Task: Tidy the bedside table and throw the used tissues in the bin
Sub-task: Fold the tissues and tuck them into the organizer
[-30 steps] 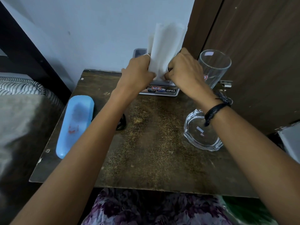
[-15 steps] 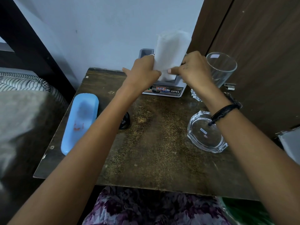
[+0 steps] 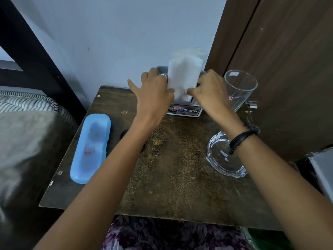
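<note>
A white tissue stack [image 3: 184, 74] stands upright in a grey tissue holder [image 3: 183, 110] at the back of the dark wooden bedside table [image 3: 173, 177]. My left hand [image 3: 153, 94] pinches the stack's left edge, with the little finger spread. On the right edge, my right hand [image 3: 209, 89] grips the same tissues. Both hands sit just above the holder, whose front carries stickers reading OPEL.
A blue plastic case [image 3: 91, 147] lies along the table's left side. A tall empty glass [image 3: 239, 89] stands back right, a glass ashtray [image 3: 225, 157] in front of it. A bed [image 3: 27, 132] is left, a wooden door [image 3: 279, 60] right, and a small dark object [image 3: 124, 133] shows behind my left forearm.
Both hands have stayed on the tissues and pressed them narrower and lower in the holder. The camera view has shifted slightly.
</note>
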Tool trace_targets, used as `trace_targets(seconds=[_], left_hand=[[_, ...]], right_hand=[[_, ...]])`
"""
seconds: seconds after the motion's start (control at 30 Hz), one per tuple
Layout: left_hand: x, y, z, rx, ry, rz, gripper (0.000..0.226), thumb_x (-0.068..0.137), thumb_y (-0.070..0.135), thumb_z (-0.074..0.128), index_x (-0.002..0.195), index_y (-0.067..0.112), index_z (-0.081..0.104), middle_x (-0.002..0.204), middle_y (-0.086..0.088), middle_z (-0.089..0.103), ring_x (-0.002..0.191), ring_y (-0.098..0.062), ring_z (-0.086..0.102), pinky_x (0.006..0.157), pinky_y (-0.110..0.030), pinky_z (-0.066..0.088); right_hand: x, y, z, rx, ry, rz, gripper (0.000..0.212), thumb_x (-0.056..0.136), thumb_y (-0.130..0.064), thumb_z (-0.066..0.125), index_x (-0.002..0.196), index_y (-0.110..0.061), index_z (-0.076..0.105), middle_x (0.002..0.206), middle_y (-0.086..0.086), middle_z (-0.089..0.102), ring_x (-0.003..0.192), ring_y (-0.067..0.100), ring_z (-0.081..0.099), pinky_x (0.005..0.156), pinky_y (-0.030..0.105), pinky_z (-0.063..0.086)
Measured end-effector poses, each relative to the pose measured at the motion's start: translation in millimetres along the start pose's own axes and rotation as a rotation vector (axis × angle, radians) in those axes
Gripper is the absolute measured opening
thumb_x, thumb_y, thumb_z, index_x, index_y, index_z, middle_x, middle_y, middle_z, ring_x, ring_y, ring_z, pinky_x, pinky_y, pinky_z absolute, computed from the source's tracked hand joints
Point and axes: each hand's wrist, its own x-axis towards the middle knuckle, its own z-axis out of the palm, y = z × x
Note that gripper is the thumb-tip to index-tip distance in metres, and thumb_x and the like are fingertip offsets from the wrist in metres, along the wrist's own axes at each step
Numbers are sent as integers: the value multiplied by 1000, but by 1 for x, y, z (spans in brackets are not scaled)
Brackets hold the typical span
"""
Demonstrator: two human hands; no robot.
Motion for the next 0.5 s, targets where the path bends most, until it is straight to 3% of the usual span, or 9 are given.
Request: trace_targets(seconds=[0.07, 0.13, 0.23, 0.4, 0.5], left_hand=[[0, 2, 2, 38, 16, 0, 12, 88, 17, 55, 86, 6, 59, 116, -10, 49, 116, -30, 42, 107, -67, 10], [2, 4, -2, 18, 9, -13, 14, 87, 20, 57, 91, 7, 61, 117, -9, 48, 117, -29, 42, 107, -68, 10], [3, 0, -12, -53, -9, -50, 21, 84, 26, 60, 100, 13, 62, 118, -6, 47, 119, -28, 41, 106, -68, 8], [-5, 1, -6, 162, 48, 37, 7, 83, 7, 52, 83, 13, 55, 111, -9, 49, 112, -32, 43, 104, -73, 11], [-8, 9, 6, 294, 101, 79, 14, 82, 0, 47, 80, 14, 48, 113, -12, 51, 108, -33, 46, 103, -74, 15]], right_hand=[[1, -2, -1, -43, -27, 17, 23, 81, -17, 68, 95, 0, 68, 102, 11, 53, 81, 19, 42, 56, 22, 23], [2, -4, -4, 1, -45, 54, 28, 79, -16, 68, 102, -2, 66, 103, 14, 55, 83, 23, 51, 64, 26, 34], [1, -3, -8, 191, -22, 95, 23, 78, -15, 64, 93, 3, 68, 86, 16, 67, 77, 29, 65, 63, 37, 54], [-5, -4, -3, -26, 7, 83, 18, 83, -16, 65, 81, 2, 64, 100, 9, 50, 74, 24, 49, 61, 29, 34], [-10, -6, -1, -121, 40, 69, 16, 85, -19, 64, 84, -4, 58, 113, 13, 50, 80, 32, 56, 62, 32, 32]])
